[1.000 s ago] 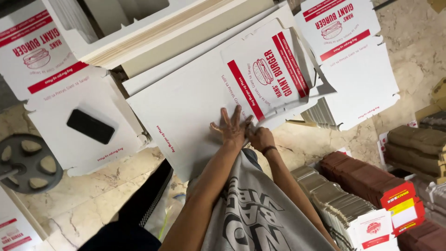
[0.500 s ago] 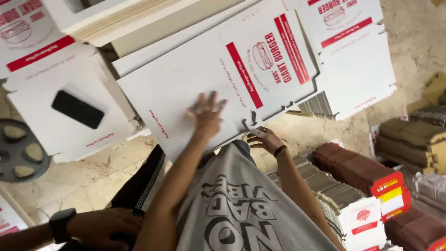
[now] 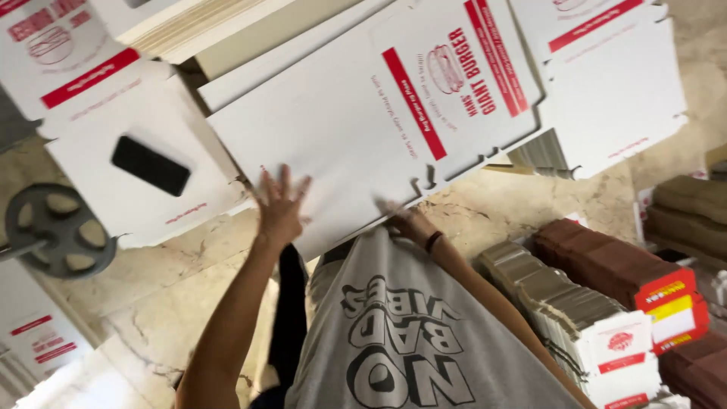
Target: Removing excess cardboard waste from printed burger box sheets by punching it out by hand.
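- Whereas both hands met on the flat white box blank (image 3: 356, 136) a second ago, the left hand (image 3: 282, 206) now lies apart, fingers spread flat on its near edge;
- right hand (image 3: 409, 223) grips the blank's notched edge, fingers curled under it; the blank looks shifted, a dark phone (image 3: 151, 165) beside it.

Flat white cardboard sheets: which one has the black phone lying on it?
The flat white sheet at far left, beside the grey wheel, carries the phone. The others carry none; the big central sheet has both hands on it.
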